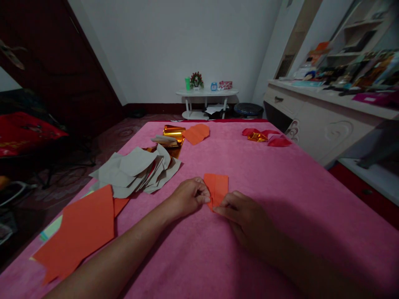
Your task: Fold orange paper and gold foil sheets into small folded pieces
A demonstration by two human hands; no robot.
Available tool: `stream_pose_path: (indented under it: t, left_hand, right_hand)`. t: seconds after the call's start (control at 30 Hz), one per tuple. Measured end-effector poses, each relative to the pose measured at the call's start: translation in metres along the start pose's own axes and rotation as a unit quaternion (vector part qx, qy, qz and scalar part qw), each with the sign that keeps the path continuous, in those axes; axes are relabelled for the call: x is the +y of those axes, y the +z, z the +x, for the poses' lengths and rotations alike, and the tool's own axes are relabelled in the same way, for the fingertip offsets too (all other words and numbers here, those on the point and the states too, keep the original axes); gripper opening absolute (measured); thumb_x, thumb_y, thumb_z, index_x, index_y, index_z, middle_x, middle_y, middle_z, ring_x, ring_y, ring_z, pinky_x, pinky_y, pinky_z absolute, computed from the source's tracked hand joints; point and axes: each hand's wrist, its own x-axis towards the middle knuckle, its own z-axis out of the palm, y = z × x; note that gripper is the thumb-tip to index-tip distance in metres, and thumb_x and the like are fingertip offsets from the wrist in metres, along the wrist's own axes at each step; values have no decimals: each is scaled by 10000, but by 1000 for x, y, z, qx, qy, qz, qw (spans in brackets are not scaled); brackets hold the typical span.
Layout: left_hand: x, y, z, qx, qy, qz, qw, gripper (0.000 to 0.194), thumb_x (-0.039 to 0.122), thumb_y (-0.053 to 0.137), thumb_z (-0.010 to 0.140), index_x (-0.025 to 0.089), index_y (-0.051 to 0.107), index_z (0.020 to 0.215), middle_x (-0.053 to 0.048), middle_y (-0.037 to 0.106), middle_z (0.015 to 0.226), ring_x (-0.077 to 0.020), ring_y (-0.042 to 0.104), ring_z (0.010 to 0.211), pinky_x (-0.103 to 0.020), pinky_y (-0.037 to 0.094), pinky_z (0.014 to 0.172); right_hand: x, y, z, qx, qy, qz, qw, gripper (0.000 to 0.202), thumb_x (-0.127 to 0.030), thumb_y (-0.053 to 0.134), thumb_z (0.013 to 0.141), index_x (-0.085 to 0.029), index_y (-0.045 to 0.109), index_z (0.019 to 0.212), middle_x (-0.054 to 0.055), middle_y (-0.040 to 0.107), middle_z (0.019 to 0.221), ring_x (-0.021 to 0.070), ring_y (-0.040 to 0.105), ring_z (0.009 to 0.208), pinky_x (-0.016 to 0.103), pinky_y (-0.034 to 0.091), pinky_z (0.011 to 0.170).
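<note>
A small folded orange paper (220,185) lies on the pink cloth in the middle, with a crease running down it. Its near end comes to a point between my hands. At the lower left edge of the paper, my left hand (190,196) has its fingers closed on it. My right hand (241,211) pinches the lower right side near the pointed end, thumb and forefinger together. The fingertips of both hands nearly meet and hide part of the near edge.
A pile of grey paper pieces (134,168) and large orange sheets (85,228) lie at left. Gold foil (174,133) and an orange cutout (197,133) are at the far side. Red and gold folded pieces (279,140) lie far right on the pink cloth (299,199).
</note>
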Motion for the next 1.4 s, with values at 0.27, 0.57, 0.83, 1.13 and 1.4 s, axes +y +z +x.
stream_pose_path:
  t: [0.27,0.57,0.83,1.13,1.4]
  left_hand:
    - [-1,2,-2,18,-9,12,1000,94,110,606,722,154,595,640,-2,577,728,-123,537,674,-238,417,635]
    - [-1,12,-1,66,-20,30,997,101,152,661,706,159,601,626,-5,593,697,-137,547,679,-265,432,671]
    - [-5,12,-2,60,-11,-44,997,135,124,606,749,153,608,617,-7,576,706,-134,550,697,-261,434,669]
    - [-4,11,-1,50,3,-36,998,141,84,604,738,152,613,615,-1,580,694,-130,543,694,-259,423,673]
    - [-7,13,1,64,-3,-22,998,70,121,676,702,161,652,650,-2,589,709,-128,545,679,-252,432,652]
  right_hand:
    - [-1,0,0,4,12,12,1000,243,-49,435,841,-165,634,918,68,572,824,189,462,781,313,355,668]
    - [-1,-1,0,-17,6,-5,1000,227,-80,462,864,-182,648,944,52,578,825,179,462,768,305,335,648]
    - [-3,-3,2,-18,7,-4,1000,240,-79,455,863,-193,658,918,54,582,819,180,473,774,306,345,655]
    - [-3,-2,2,-22,2,-16,1000,259,-85,463,850,-199,660,974,58,572,822,189,461,766,315,339,648]
    - [-4,0,0,-37,8,-22,999,243,-62,489,816,-193,641,953,56,582,861,193,464,791,320,342,661]
